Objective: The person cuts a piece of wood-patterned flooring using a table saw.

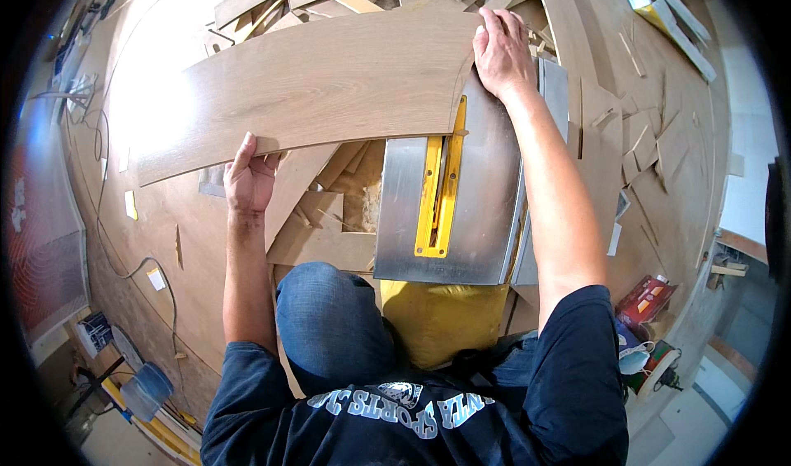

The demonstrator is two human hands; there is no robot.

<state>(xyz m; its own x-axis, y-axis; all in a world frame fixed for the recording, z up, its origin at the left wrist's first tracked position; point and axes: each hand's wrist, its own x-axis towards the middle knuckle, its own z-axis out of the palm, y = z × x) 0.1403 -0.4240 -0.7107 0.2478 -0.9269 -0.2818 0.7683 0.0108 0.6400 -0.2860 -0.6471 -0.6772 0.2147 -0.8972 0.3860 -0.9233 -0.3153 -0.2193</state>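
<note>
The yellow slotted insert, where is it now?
In the head view, the yellow slotted insert is right of centre, in the grey metal tabletop, partly covered by the wooden plank.

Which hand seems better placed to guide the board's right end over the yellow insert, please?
The right hand, I'd judge: it touches the board at its far right corner, nearer the yellow insert in the metal table, whereas the left hand pinches the near edge farther left.
</note>
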